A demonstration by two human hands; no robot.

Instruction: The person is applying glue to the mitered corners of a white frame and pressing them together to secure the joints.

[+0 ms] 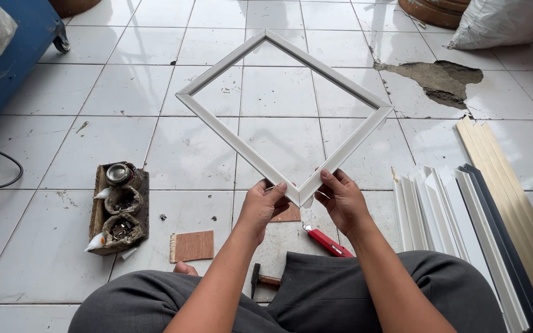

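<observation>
White moulding made up the square frame (284,111) we held: our left hand (261,206) and right hand (342,200) were each clamped on one side of its nearest corner, thumbs on top. From that grip the frame reached away from us like a diamond, raised above the tiled floor (50,142). Below our hands lay a red utility knife (328,242), a hammer (260,280) and a plywood scrap (192,246). Spare moulding strips (464,216) lay to our right, a wooden tray (119,208) to our left.
</observation>
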